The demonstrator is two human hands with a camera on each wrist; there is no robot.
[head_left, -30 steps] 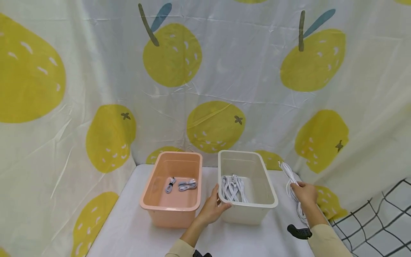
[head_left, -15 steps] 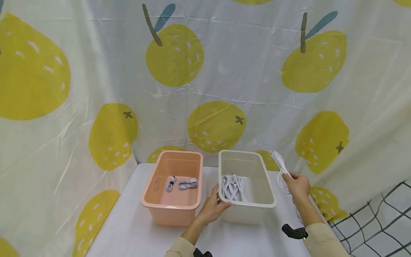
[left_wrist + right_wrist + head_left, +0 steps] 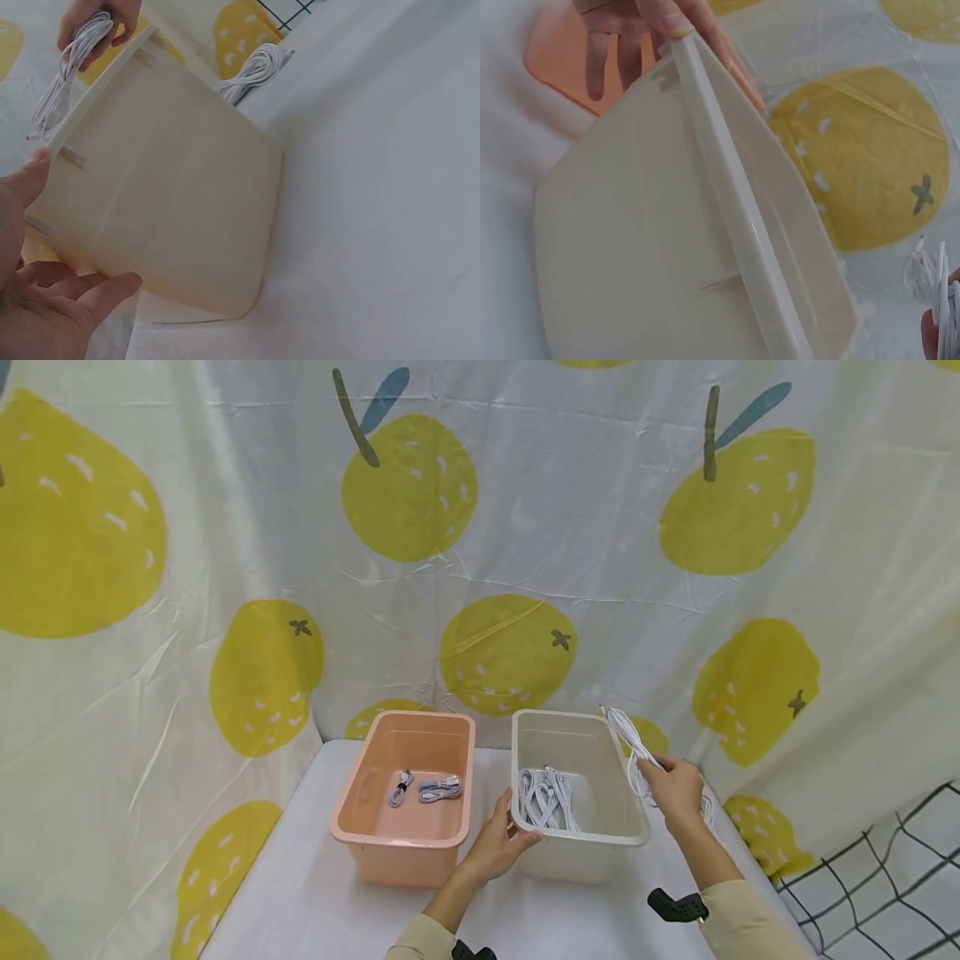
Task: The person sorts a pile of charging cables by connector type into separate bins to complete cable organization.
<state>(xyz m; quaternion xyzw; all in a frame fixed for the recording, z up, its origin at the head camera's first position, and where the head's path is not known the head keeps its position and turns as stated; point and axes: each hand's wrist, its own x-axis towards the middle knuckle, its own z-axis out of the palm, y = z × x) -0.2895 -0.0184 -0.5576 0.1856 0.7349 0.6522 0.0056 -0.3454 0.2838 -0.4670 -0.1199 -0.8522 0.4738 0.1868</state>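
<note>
My right hand (image 3: 672, 792) holds a bundled white cable (image 3: 632, 737) just over the right rim of the cream plastic bin (image 3: 581, 860). Its loops stick out ahead of the fingers, and a plug end points up and left. My left hand (image 3: 491, 847) holds the bin's near left corner; in the left wrist view the thumb lies at the rim (image 3: 90, 109) and the other fingers sit along the outer wall. Several coiled white cables (image 3: 546, 800) lie inside the cream bin, toward its left side. One more white cable coil (image 3: 259, 69) rests on the table beyond the bin.
An orange bin (image 3: 401, 864) stands left of the cream one, holding two small grey cable coils (image 3: 440, 789). Both bins stand on a white-covered table (image 3: 300, 893). A fruit-print curtain (image 3: 570, 527) hangs behind, and a dark wire grid (image 3: 877, 868) is at the lower right.
My right hand has lifted the white cable bundle off the table's right side and carried it left to the cream bin's rim. The left hand has stayed at the bin's corner.
</note>
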